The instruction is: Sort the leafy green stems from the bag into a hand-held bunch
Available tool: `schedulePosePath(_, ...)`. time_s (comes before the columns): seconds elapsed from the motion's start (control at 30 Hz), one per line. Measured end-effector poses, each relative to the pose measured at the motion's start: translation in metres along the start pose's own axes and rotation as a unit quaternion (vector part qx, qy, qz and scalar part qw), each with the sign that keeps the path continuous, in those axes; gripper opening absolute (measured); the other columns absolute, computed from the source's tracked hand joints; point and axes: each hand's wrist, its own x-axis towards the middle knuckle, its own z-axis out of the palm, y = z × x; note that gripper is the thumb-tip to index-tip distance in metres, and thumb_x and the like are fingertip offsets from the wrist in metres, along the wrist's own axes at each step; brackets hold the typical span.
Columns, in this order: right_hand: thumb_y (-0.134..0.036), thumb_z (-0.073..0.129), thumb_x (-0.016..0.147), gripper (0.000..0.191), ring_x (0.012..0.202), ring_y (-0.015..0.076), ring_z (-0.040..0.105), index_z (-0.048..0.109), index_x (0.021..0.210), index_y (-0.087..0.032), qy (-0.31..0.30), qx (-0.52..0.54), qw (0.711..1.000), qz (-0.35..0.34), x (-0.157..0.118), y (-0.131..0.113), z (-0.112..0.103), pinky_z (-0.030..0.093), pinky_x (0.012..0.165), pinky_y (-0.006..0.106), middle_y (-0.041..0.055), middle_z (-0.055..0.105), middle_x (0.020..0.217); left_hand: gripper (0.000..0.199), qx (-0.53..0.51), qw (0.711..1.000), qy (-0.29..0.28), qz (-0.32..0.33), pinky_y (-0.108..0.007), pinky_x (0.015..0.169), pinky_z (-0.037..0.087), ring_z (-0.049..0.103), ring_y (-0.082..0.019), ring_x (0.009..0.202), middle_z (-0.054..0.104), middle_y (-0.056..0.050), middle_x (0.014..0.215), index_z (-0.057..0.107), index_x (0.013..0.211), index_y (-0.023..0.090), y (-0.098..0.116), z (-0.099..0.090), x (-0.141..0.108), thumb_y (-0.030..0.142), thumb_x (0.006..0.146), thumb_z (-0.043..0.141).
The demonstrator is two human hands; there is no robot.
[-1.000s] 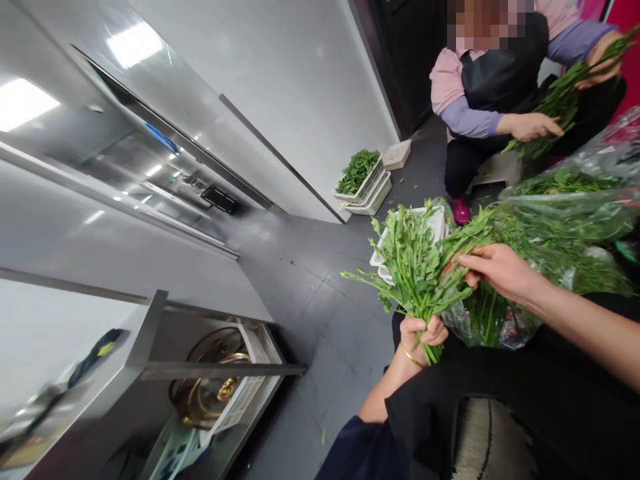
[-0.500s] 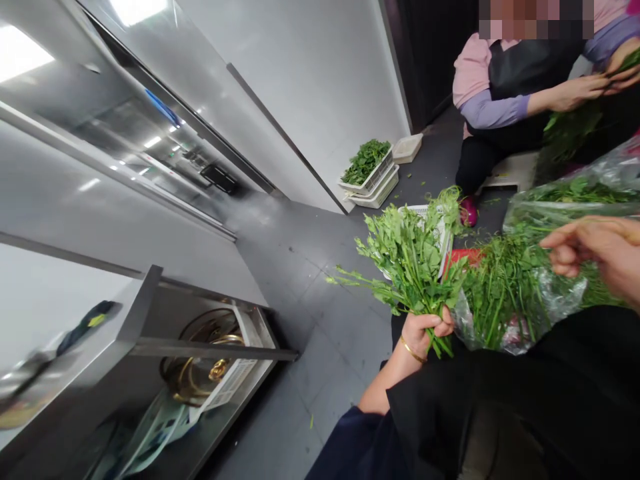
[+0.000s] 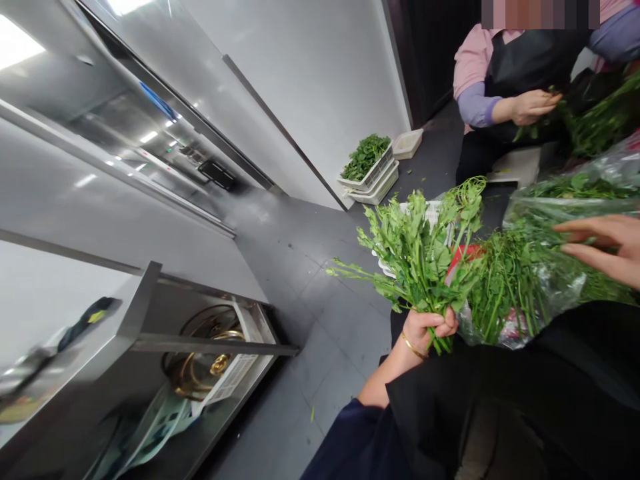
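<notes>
My left hand (image 3: 427, 328) is closed round the stems of a bunch of leafy pea shoots (image 3: 417, 260), whose tops fan out upward and to the left. At the right edge my right hand (image 3: 607, 245) has its fingers stretched out and apart, over a clear plastic bag (image 3: 565, 293) of greens. I see nothing held in it. Between my hands lies a heap of loose long-stemmed shoots (image 3: 510, 283) with curly tendrils, in the bag's opening. Behind the bunch, a white plastic basket (image 3: 385, 265) is partly hidden, beside something red (image 3: 470, 252).
Across from me a co-worker (image 3: 480, 100) in a pink top handles greens. Stacked white baskets (image 3: 375, 190) with leaves stand by the wall, a small white tray (image 3: 407, 144) beside them. A steel shelf unit (image 3: 215, 343) holding gold-rimmed lids is at left on the grey tiled floor (image 3: 295, 360).
My right hand has opened from curled fingers to stretched ones and moved slightly right. The bunch's right-hand tops have spread rightward. The co-worker's hands have moved apart.
</notes>
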Motion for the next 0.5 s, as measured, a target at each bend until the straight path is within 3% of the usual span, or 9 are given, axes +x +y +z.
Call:
schedulePosePath(0.07, -0.056, 0.052, 0.09, 0.043, 0.092, 0.0171, 0.064, 0.068, 0.12, -0.029, 0.032, 0.025, 0.991, -0.131, 0.004, -0.051, 0.009, 0.05, 0.073, 0.028, 0.0057, 0.067, 0.113, 0.034, -0.005, 1.0, 0.001, -0.008, -0.031, 0.052, 0.019, 0.031, -0.008, 0.04, 0.035, 0.004, 0.038, 0.059, 0.058, 0.014, 0.001, 0.005, 0.0, 0.044, 0.057, 0.074)
schedulePosePath(0.1, -0.048, 0.052, 0.093, 0.039, 0.097, 0.0166, 0.064, 0.067, 0.123, -0.029, 0.026, 0.01, 0.981, -0.194, 0.007, -0.073, 0.013, 0.049, 0.071, 0.026, 0.0061, 0.065, 0.12, 0.033, -0.011, 1.0, -0.002, -0.009, -0.031, 0.052, 0.018, 0.03, -0.008, 0.04, 0.033, 0.005, 0.038, 0.059, 0.059, 0.014, 0.002, 0.008, 0.0, 0.043, 0.058, 0.073)
schedulePosePath(0.17, -0.038, 0.048, 0.097, 0.031, 0.091, 0.0137, 0.064, 0.072, 0.111, -0.027, 0.017, -0.011, 0.962, -0.272, 0.012, -0.103, 0.022, 0.047, 0.065, 0.024, 0.0051, 0.066, 0.118, 0.031, -0.022, 1.0, -0.001, -0.008, -0.03, 0.052, 0.017, 0.028, -0.007, 0.04, 0.032, 0.005, 0.038, 0.06, 0.061, 0.013, 0.003, 0.014, -0.001, 0.042, 0.06, 0.072)
schedulePosePath(0.23, -0.033, 0.048, 0.097, 0.028, 0.087, 0.0134, 0.064, 0.074, 0.103, -0.027, 0.025, -0.019, 0.952, -0.305, 0.013, -0.111, 0.028, 0.047, 0.066, 0.024, 0.0039, 0.069, 0.112, 0.031, -0.029, 0.999, 0.023, -0.003, -0.03, 0.052, 0.018, 0.028, -0.008, 0.042, 0.034, 0.006, 0.041, 0.063, 0.067, 0.012, 0.004, 0.018, -0.002, 0.042, 0.062, 0.072)
schedulePosePath(0.33, -0.025, 0.052, 0.094, 0.026, 0.091, 0.0169, 0.064, 0.073, 0.108, -0.028, 0.055, -0.016, 0.952, -0.299, 0.006, -0.101, 0.033, 0.048, 0.074, 0.028, 0.0042, 0.071, 0.105, 0.032, -0.03, 0.996, 0.077, 0.025, -0.029, 0.055, 0.025, 0.035, -0.009, 0.047, 0.041, 0.004, 0.046, 0.065, 0.078, 0.011, 0.004, 0.021, -0.001, 0.04, 0.064, 0.072)
schedulePosePath(0.5, -0.023, 0.053, 0.093, 0.021, 0.074, 0.0173, 0.063, 0.072, 0.101, -0.021, 0.034, -0.029, 0.96, -0.275, -0.021, -0.1, 0.037, 0.046, 0.067, 0.032, 0.006, 0.069, 0.088, 0.021, -0.056, 0.987, 0.138, 0.065, -0.029, 0.06, 0.035, 0.044, -0.011, 0.052, 0.046, 0.003, 0.049, 0.06, 0.071, 0.013, 0.001, 0.02, 0.007, 0.031, 0.066, 0.071)
